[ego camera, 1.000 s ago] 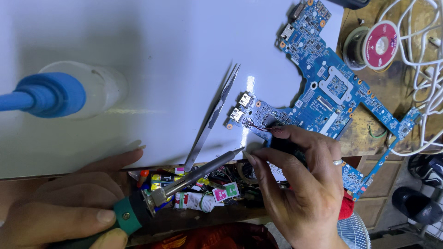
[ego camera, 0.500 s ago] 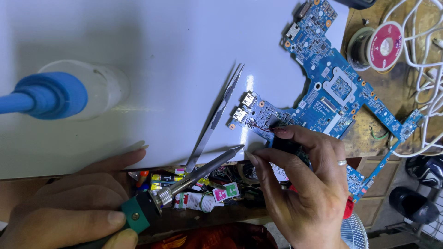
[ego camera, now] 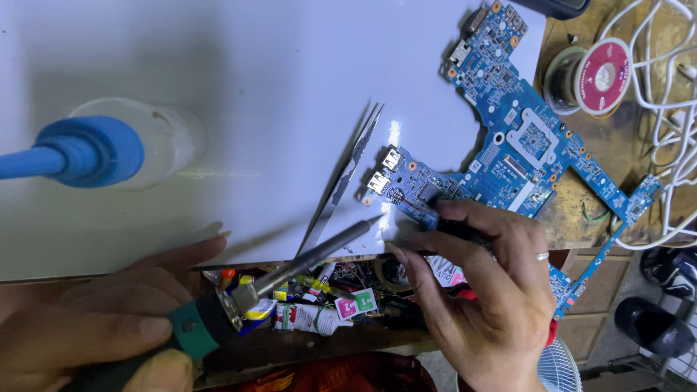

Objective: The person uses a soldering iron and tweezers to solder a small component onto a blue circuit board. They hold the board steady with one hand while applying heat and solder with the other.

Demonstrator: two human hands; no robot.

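Both hands are at the near edge of the white worktop (ego camera: 181,58). The left hand (ego camera: 87,327) is wrapped tight around the green-collared handle of a soldering iron (ego camera: 290,265), whose metal shaft slants up and to the right, its tip just short of the lower left corner of the blue circuit board (ego camera: 523,145). The right hand (ego camera: 486,290) is closed, fingers pinched on a dark, slim tool (ego camera: 454,226) pressed down on that same corner of the board, close to the two silver ports at its edge; what kind of tool it is I cannot tell. There is a ring on one finger.

The board lies flat, running diagonally from the worktop's far right corner down towards the right hand. A pair of metal tweezers (ego camera: 348,170) lies beside it on the white surface, just left of the ports. Further left stands a clear bottle with a blue nozzle cap (ego camera: 94,152). A reel of solder wire (ego camera: 592,76) sits beyond the board at the right, next to white cables (ego camera: 668,87). Below the worktop's edge, small tubes and labelled bits (ego camera: 319,308) are crammed together.
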